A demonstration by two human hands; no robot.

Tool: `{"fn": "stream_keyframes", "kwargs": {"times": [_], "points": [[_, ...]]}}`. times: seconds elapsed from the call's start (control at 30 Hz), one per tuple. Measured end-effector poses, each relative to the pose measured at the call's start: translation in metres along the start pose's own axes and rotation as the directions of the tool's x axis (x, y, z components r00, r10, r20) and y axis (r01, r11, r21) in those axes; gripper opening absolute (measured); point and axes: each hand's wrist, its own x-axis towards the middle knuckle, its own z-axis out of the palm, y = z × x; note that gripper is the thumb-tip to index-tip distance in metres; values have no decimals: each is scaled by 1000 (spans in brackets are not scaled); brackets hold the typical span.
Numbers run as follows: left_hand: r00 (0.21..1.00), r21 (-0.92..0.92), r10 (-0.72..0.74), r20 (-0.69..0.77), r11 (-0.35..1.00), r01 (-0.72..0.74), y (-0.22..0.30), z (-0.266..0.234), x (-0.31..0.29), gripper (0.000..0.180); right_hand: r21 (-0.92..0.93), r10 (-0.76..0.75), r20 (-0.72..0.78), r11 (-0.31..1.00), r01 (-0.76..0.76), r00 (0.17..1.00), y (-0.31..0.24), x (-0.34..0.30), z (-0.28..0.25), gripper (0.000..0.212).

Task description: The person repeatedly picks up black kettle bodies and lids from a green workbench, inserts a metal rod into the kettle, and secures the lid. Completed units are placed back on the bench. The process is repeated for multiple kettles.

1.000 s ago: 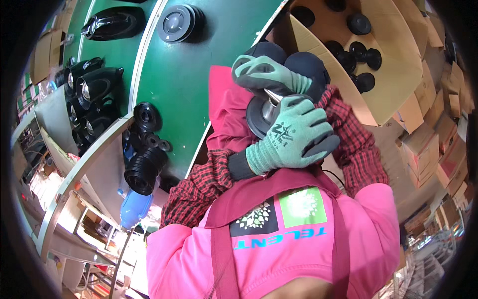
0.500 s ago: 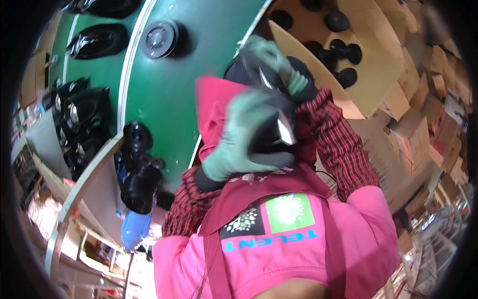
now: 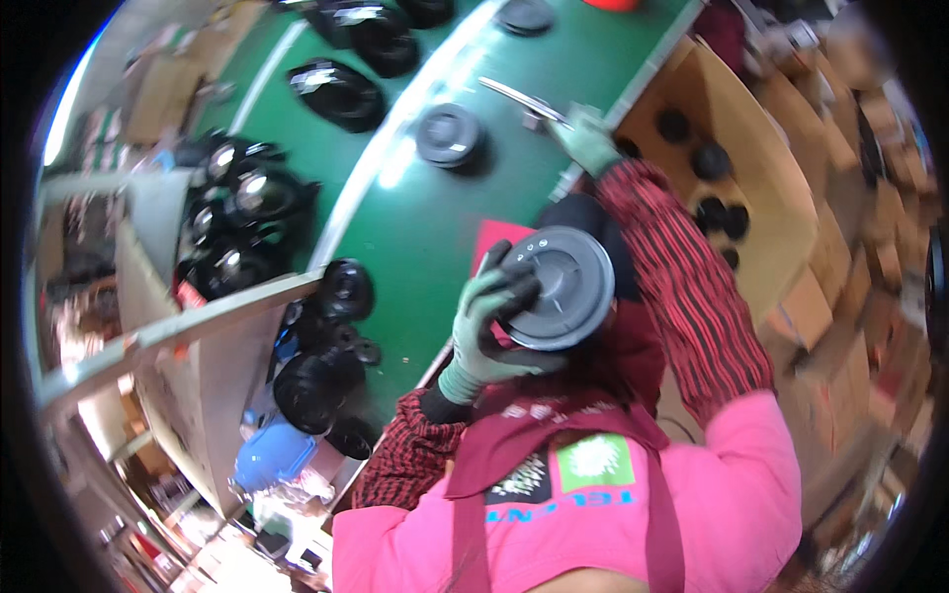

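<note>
My left hand, in a green glove with dark fingertips, grips a dark grey round part by its left side. The part's broad face, with a recessed centre, is turned up in front of my chest. Stretched out over the green conveyor belt, my right hand is closed on the near end of a thin silver tool; blur hides its exact kind. A red cloth-like piece shows just behind the grey part. A similar grey round part rests on the belt.
On the right stands an open cardboard box with several black round pieces. Glossy black parts lie on the belt's far left lane. More black parts pile up at left, by a metal rail and a blue object.
My right hand has moved from beside my left to out over the belt with the silver tool. My left hand now shows the grey part face up. The view has shifted left.
</note>
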Motion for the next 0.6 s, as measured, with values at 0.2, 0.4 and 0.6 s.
{"fn": "stream_keyframes", "kwargs": {"times": [0.2,0.4,0.6], "points": [[659,-770,-719,-221,543,335,-69,-85,5,67,968,-490,199,235,-91,849,-91,-94,-68,72],[667,114,-497,-555,749,652,-133,-179,54,74,891,-223,430,263,-371,875,-197,-40,-35,53],[992,926,-29,-126,354,128,-176,-261,193,67,867,-22,499,-2,-499,867,-247,-8,14,23]]}}
